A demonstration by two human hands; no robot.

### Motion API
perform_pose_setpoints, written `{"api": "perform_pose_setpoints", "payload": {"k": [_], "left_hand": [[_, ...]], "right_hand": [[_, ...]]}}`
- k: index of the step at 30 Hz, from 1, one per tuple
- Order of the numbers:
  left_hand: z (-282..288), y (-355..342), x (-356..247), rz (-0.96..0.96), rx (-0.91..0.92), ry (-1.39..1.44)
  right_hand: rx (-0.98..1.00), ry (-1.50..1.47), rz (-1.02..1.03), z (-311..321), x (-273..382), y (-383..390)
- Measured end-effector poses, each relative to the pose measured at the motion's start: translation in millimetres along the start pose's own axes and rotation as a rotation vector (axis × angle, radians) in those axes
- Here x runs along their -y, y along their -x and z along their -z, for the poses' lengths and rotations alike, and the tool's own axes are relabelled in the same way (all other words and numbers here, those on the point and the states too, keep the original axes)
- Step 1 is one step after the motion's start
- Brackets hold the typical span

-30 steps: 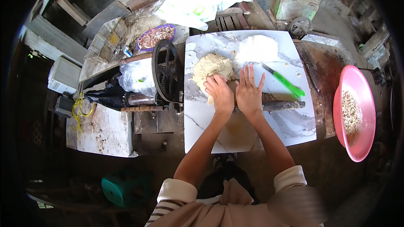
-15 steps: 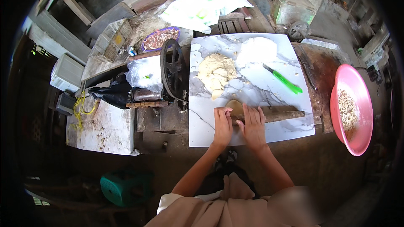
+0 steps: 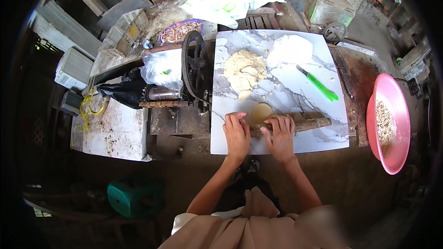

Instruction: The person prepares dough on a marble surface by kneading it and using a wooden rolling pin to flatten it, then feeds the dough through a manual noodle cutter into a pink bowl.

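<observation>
My left hand [image 3: 236,134] curls over the left end of a dark wooden rolling pin [image 3: 308,125], and my right hand [image 3: 279,136] grips it farther right, fingers bent over the top. Just beyond the pin lies a flattened pale disc of dough [image 3: 262,111]. A lumpy mass of dough [image 3: 244,71] rests on the marbled white board [image 3: 230,140], with small scraps around it. Behind are a white powdery patch [image 3: 288,50] and a green-handled knife [image 3: 318,84], lying flat.
Left of the board stands a hand-wheel machine [image 3: 194,67] with plastic bags. Pink basin [image 3: 398,124] holding pale pieces at right; purple-rimmed tray [image 3: 181,31], large white bag [image 3: 217,2] and wire-like crate [image 3: 122,32] at the back. A green stool [image 3: 131,198] is below.
Both hands have come down from the dough mass toward me onto the rolling pin, and their fingers have curled over it. The dough disc now shows more clearly beyond the pin.
</observation>
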State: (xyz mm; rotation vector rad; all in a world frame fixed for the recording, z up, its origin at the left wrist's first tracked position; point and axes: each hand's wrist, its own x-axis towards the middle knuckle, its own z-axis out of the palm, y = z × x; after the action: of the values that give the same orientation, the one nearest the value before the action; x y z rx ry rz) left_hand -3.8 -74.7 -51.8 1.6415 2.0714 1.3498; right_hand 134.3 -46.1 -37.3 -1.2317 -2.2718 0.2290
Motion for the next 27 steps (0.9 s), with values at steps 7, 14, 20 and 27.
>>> {"api": "perform_pose_setpoints", "payload": {"k": [7,14,20,27], "left_hand": [[-22.0,-31.0,8.3,0.143,-0.068,-0.166],[-39.9,-81.5,18.1,0.214,-0.176,-0.322],[-30.3,-20.4,13.6,0.205,-0.128,-0.234],[-25.2,-31.9,6.4,0.132,-0.039,-0.226]], "right_hand": [[-0.154,0.343,-0.094,-33.0,12.6,-38.4],[-0.141,0.393,-0.065,-47.1,-1.6,-99.8],[-0.028,0.287,0.002,-33.6,6.7,-43.1],[0.001,0.211,0.005,-34.1,-4.3,-46.2]]}}
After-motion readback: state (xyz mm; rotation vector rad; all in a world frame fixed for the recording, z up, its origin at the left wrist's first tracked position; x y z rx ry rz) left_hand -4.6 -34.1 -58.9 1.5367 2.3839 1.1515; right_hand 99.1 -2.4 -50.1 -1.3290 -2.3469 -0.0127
